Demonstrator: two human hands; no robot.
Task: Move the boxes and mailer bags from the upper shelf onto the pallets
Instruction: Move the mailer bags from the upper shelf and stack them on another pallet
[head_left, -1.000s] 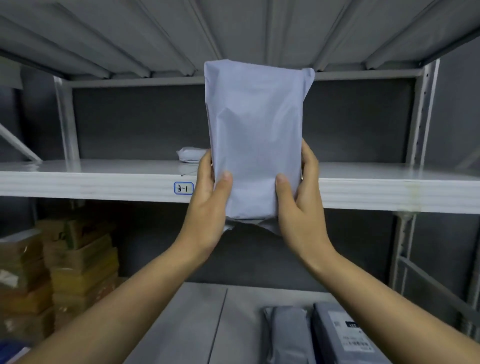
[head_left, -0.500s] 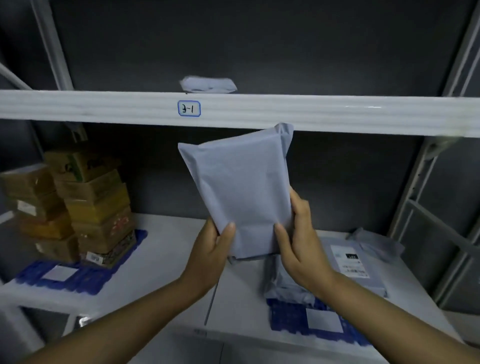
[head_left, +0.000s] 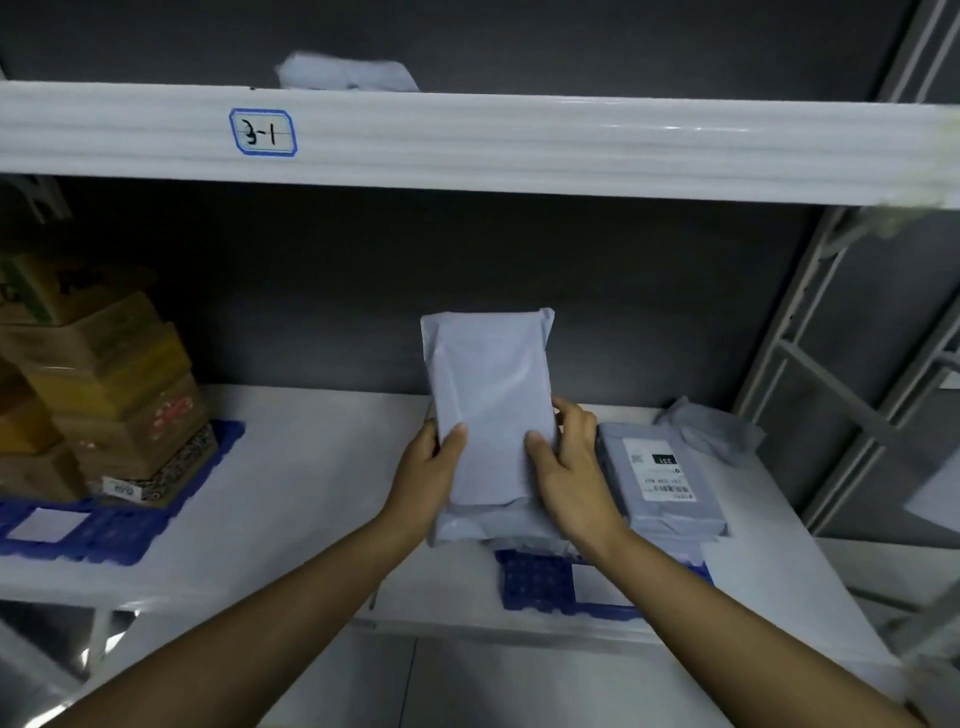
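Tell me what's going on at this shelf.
A person grips a grey mailer bag with the left hand and right hand, holding it upright over the right blue pallet, beside a labelled bag. A second bag lies on the upper shelf. Stacked boxes sit on the left pallet.

At top centre the top bag (head_left: 345, 73) is blurred, its lower part behind the beam (head_left: 519, 140); at the left edge the boxes (head_left: 104, 374) and left pallet (head_left: 119, 530) are cut off. In the middle the held bag (head_left: 491, 405) hides the fingers of the left hand (head_left: 426, 478) and most of those of the right hand (head_left: 571, 473), and whether the folds (head_left: 467, 527) under it are its own flap or another bag cannot be told; the right pallet (head_left: 535, 582) shows only its front edge. The label (head_left: 660, 470) at centre right is too small to read; a pale shape (head_left: 935, 493) at the right edge is cut off and blurred.
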